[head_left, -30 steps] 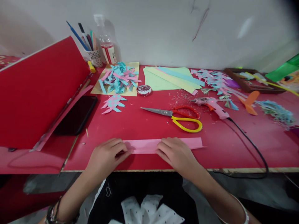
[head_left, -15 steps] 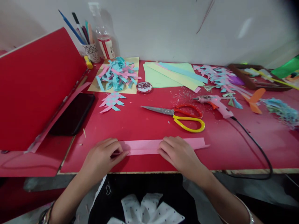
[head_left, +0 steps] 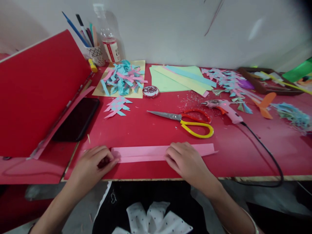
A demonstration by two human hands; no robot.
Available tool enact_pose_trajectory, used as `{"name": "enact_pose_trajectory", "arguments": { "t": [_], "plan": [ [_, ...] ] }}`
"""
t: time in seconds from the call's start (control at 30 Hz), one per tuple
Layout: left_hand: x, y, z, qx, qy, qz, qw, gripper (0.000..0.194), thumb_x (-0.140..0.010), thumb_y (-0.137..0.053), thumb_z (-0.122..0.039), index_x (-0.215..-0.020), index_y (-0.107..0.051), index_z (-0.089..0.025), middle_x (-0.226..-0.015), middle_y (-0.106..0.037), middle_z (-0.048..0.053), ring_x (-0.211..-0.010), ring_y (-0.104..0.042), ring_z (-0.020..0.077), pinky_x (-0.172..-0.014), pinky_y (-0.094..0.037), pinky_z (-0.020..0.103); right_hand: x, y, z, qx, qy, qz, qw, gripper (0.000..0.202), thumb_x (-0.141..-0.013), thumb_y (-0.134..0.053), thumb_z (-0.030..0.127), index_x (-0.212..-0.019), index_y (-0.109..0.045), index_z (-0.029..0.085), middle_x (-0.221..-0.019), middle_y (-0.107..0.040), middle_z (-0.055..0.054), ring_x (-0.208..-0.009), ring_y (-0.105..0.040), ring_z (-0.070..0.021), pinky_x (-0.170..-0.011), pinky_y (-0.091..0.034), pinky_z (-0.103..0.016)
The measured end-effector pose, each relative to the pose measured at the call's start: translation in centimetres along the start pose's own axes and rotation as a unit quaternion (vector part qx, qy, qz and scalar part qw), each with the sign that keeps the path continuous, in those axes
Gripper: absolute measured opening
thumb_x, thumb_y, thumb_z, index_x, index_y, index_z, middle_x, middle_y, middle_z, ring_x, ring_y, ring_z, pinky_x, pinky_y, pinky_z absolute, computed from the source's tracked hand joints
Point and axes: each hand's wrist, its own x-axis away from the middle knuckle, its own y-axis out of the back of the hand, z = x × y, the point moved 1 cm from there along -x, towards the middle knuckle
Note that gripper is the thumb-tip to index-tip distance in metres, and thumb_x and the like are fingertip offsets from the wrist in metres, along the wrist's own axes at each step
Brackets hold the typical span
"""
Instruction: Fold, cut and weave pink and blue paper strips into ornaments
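Observation:
A folded pink paper strip (head_left: pixel 141 153) lies lengthwise near the front edge of the red table (head_left: pixel 146 170). My left hand (head_left: pixel 96 162) pinches the strip's left end between thumb and fingers. Toward the strip's right part, my right hand (head_left: pixel 184 159) has its fingers curled and pressed on the paper, and the thumb is partly hidden. The strip's right end sticks out beyond that hand. Scissors (head_left: pixel 182 120) with one red and one yellow handle lie behind the strip.
A pink glue gun (head_left: pixel 224 107) with a black cord rests at the right. At the left are a phone (head_left: pixel 78 120) and a red board (head_left: pixel 41 94). Further back lie cut strips (head_left: pixel 124 76), green paper (head_left: pixel 165 79), a bottle (head_left: pixel 110 48) and a brown tray (head_left: pixel 270 87).
My left hand has slid left along the pink strip to its end, baring more of the paper. My right hand has stayed nearly in place.

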Motion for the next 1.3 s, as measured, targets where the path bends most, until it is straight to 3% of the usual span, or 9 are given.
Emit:
{"name": "enact_pose_trajectory", "arguments": {
  "t": [0.07, 0.2, 0.33, 0.47, 0.6, 1.1, 1.3],
  "plan": [
    [0.0, -0.1, -0.2, 0.011, -0.009, -0.008, 1.000, 0.019, -0.080, -0.047, -0.034, -0.070, -0.053, -0.019, -0.073, -0.056, 0.001, -0.069, -0.052, 0.0130, -0.065, -0.040, 0.025, -0.1, 0.1, 0.8, -0.011, -0.015, -0.012, 1.000, 0.014, -0.082, -0.044, 0.021, -0.072, -0.053, 0.018, -0.071, -0.055, -0.001, -0.069, -0.047, -0.0142, -0.074, -0.031, -0.030],
    [0.1, -0.5, -1.3, 0.002, -0.049, -0.058, 0.997, 0.015, -0.080, -0.047, -0.026, -0.089, -0.059, -0.022, -0.091, -0.058, 0.002, -0.086, -0.052, 0.0148, -0.077, -0.041, 0.028, -0.8, -0.4, 2.8, -0.023, 0.013, -0.052, 0.998, 0.011, -0.083, -0.045, 0.023, -0.082, -0.056, 0.019, -0.080, -0.057, -0.001, -0.077, -0.050, -0.0142, -0.093, -0.023, -0.039],
    [0.0, -0.9, -2.6, -0.008, -0.080, -0.054, 0.995, 0.016, -0.078, -0.051, -0.026, -0.091, -0.061, -0.024, -0.089, -0.061, 0.002, -0.085, -0.054, 0.0160, -0.076, -0.041, 0.030, -1.5, -0.9, 4.0, -0.035, 0.054, -0.059, 0.996, 0.011, -0.082, -0.047, 0.016, -0.078, -0.057, 0.019, -0.079, -0.058, -0.001, -0.075, -0.050, -0.0131, -0.081, -0.032, -0.030],
    [-0.1, -1.0, -3.1, 0.041, -0.099, -0.055, 0.993, 0.012, -0.080, -0.050, -0.025, -0.080, -0.061, -0.021, -0.085, -0.062, 0.002, -0.082, -0.055, 0.0139, -0.072, -0.043, 0.027, -1.8, -0.9, 4.0, -0.065, 0.060, -0.045, 0.995, 0.017, -0.084, -0.046, 0.025, -0.074, -0.058, 0.019, -0.075, -0.058, -0.001, -0.071, -0.048, -0.0133, -0.068, -0.031, -0.028],
    [0.0, -1.0, -2.9, 0.054, -0.087, -0.064, 0.993, 0.013, -0.078, -0.053, -0.030, -0.074, -0.059, -0.019, -0.082, -0.062, 0.002, -0.080, -0.055, 0.0141, -0.071, -0.044, 0.027, -1.8, -1.2, 4.0, -0.057, 0.048, -0.044, 0.996, 0.018, -0.084, -0.046, 0.025, -0.070, -0.056, 0.019, -0.074, -0.058, 0.000, -0.070, -0.046, -0.0136, -0.066, -0.028, -0.028],
    [-0.9, -0.9, -2.4, 0.036, -0.003, 0.008, 0.999, 0.025, -0.082, -0.043, -0.034, -0.063, -0.047, -0.017, -0.066, -0.051, 0.000, -0.064, -0.048, 0.0123, -0.060, -0.038, 0.024, -2.3, -1.3, 3.3, -0.056, 0.019, -0.032, 0.998, 0.020, -0.083, -0.048, 0.028, -0.066, -0.053, 0.018, -0.067, -0.053, 0.000, -0.065, -0.043, -0.0130, -0.059, -0.023, -0.027],
    [-0.6, -0.9, -2.2, 0.018, 0.012, 0.008, 1.000, 0.025, -0.081, -0.043, -0.035, -0.064, -0.046, -0.018, -0.068, -0.052, 0.001, -0.066, -0.048, 0.0137, -0.063, -0.037, 0.026, -2.3, -1.3, 3.4, -0.059, 0.011, -0.022, 0.998, 0.020, -0.083, -0.046, 0.028, -0.066, -0.052, 0.019, -0.068, -0.053, 0.000, -0.066, -0.042, -0.0130, -0.060, -0.021, -0.027]
  ]
}}
